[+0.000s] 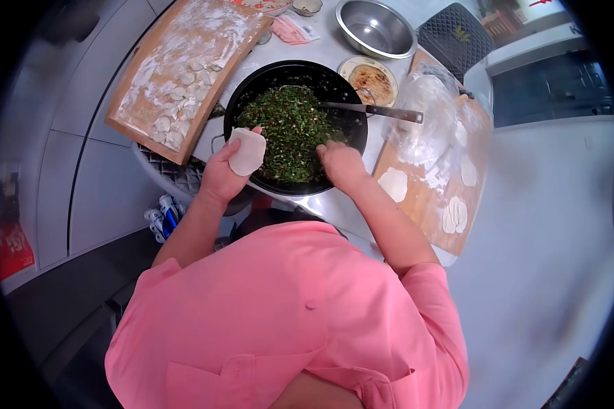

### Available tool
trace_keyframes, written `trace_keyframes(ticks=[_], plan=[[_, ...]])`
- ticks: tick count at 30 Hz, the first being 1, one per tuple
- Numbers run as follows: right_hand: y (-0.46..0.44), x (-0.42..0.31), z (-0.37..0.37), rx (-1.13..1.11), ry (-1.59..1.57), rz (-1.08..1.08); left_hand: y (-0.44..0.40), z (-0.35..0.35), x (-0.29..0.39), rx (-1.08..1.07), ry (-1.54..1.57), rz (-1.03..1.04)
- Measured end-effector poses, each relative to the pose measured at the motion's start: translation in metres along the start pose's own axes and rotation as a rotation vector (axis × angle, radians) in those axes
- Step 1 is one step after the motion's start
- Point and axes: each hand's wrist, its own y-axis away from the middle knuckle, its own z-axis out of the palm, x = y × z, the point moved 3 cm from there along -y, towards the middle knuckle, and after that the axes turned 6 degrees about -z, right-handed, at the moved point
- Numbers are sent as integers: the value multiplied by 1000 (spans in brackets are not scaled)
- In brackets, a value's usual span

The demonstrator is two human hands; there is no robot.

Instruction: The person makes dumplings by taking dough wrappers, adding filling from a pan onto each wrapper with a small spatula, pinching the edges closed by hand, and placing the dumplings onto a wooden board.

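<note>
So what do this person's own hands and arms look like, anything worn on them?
Left hand and right hand: no gloves, and no watch or bracelet shows. Forearms uncovered. Loose, plain pink sleeves end around the elbows, no visible markings. Can't rule out small rings.

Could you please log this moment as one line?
left hand: holds dough wrapper | right hand: at green filling in black pan | utensil: handle over rim
</note>
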Motion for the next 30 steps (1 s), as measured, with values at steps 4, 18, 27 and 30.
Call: trace_keyframes(ticks=[4,18,27,30], plan=[[4,13,-33,-69,-42,58,6,8,9,-43,-40,74],[-10,17,14,-220,-736,250,3,-2,11,139,-163,150],[-21,15,21,-145,-1370,354,11,13,8,278,-640,563],[-20,13,-2,-53,-1348,358,6,22,1,420,-982,504]])
